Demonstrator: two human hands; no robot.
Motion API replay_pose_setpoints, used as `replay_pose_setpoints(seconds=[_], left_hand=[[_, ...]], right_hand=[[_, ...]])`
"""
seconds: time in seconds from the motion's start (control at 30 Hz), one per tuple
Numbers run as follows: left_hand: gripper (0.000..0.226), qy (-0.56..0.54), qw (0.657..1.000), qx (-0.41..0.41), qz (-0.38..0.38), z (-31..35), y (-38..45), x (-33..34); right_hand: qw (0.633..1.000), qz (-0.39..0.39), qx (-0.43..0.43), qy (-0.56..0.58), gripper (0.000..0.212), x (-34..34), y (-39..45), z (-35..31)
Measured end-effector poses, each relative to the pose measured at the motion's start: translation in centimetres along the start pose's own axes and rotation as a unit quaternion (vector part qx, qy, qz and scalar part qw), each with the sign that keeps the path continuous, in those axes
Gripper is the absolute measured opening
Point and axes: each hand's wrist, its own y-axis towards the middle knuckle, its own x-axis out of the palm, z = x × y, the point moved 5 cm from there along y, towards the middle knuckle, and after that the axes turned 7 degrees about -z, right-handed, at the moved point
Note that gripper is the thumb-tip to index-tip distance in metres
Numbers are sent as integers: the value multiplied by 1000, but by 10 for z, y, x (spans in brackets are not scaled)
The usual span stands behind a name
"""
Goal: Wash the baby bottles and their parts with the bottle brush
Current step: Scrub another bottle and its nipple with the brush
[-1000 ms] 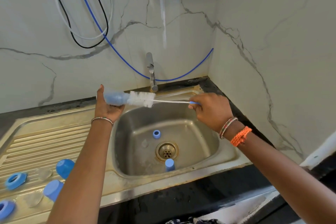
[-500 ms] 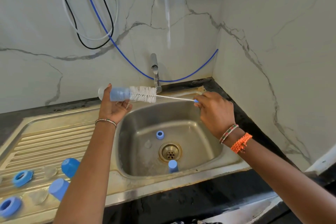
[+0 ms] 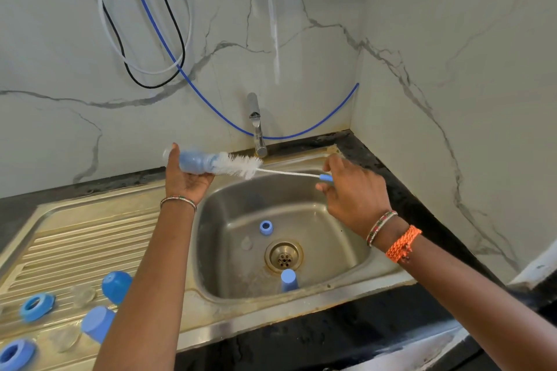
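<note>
My left hand (image 3: 184,179) holds a blue baby bottle (image 3: 196,163) sideways above the sink's left rim. The white bristles of the bottle brush (image 3: 238,164) stick out of the bottle's mouth, with the tip inside it. My right hand (image 3: 351,190) pinches the brush's blue handle end at the right. Down in the steel sink (image 3: 331,220) lie a blue ring (image 3: 266,227), a clear teat (image 3: 246,242) and a blue cap (image 3: 289,280) next to the drain.
On the ribbed drainboard (image 3: 90,238) at left lie two blue rings (image 3: 36,306), blue caps (image 3: 116,286), and clear teats (image 3: 82,295). A tap (image 3: 257,129) stands behind the sink. Hoses hang on the marble wall. The corner wall is close on the right.
The bottle and brush have risen a little and shifted back toward the tap. The brush has slid slightly out of the bottle, showing more bristles.
</note>
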Motion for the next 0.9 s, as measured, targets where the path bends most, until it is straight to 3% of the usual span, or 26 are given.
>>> replay_pose_setpoints(seconds=[0.1,0.13,0.2,0.27,0.3,0.37,0.47,0.5,0.53,0.57,0.6,0.63,0.67,0.7,0.73,0.83,0.9], left_hand=[[48,-13,1000,26,8,-2,3,-6],[44,-20,999,30,2,-3,3,-7],[39,-47,998,34,-26,-4,3,-5],[42,-74,995,38,-51,-2,4,0],[43,-75,995,40,-56,0,5,1],[40,-47,997,44,-40,4,9,-1],[38,-10,999,31,-22,5,10,-8],[42,-9,999,31,-34,5,9,-8],[49,-13,998,41,-51,6,7,-6],[57,-22,996,49,-72,7,6,-5],[66,-27,994,54,-93,9,6,-3],[75,-29,992,57,-111,11,7,-1],[81,-28,990,62,-122,13,7,0],[84,-22,989,68,-126,15,6,0],[85,-12,990,74,-123,17,6,-2],[83,-18,990,87,-112,18,9,-5],[61,-17,991,94,-92,20,8,-6]], right_hand=[[995,53,65,53,17,-5,-1,13],[993,31,88,79,21,-2,3,19],[960,-118,121,225,35,17,11,26],[894,-241,135,354,44,32,9,24],[891,-239,117,367,45,34,9,24],[934,-159,57,315,42,30,12,28],[996,19,-10,82,26,13,6,25],[998,45,-21,43,27,11,6,21],[997,7,-7,72,32,11,8,21],[976,-102,37,187,37,20,11,24],[898,-261,88,342,41,32,7,21],[786,-391,138,460,41,39,0,16],[712,-447,158,519,40,41,-5,14],[701,-453,150,531,40,42,-6,16],[730,-425,128,520,39,43,-3,18],[894,-235,22,382,17,36,11,22],[947,-114,9,300,6,32,19,32]])
